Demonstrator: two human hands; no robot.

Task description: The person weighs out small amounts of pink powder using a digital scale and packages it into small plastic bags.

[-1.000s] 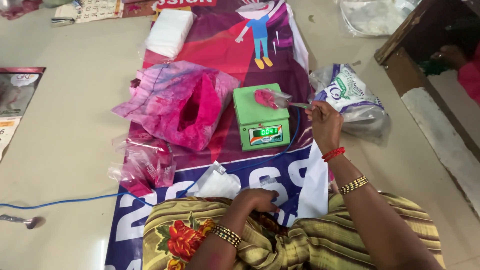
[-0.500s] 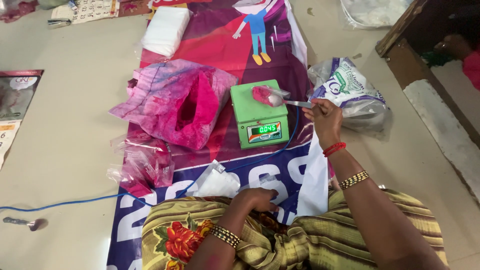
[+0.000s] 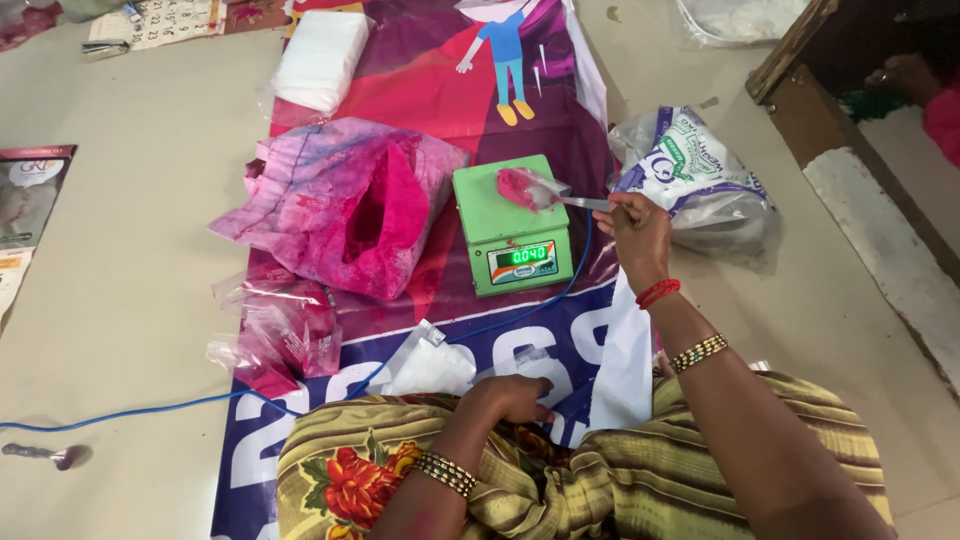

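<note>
Right hand [image 3: 634, 232] pinches metal spoon [image 3: 580, 203] over pink-powder pouch [image 3: 522, 187] on green scale [image 3: 510, 226]; left hand [image 3: 510, 396] rests half-curled, empty. Pouch light, floppy, spill-prone; grip by top edge.

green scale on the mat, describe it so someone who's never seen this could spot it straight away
Find the big printed mat spread along the floor. Near its middle, right of the open pink bag, sits the green scale, with a small clear pouch of pink powder on top. It is the only boxy green thing, with a lit display on its front.

The right wrist [image 3: 657, 292] wears a red thread band and a beaded gold bangle [image 3: 698, 352]. The left wrist bears stacked gold bangles [image 3: 445, 473]. An olive-striped cloth garment with red flowers [image 3: 350, 470] covers the lap.
</note>
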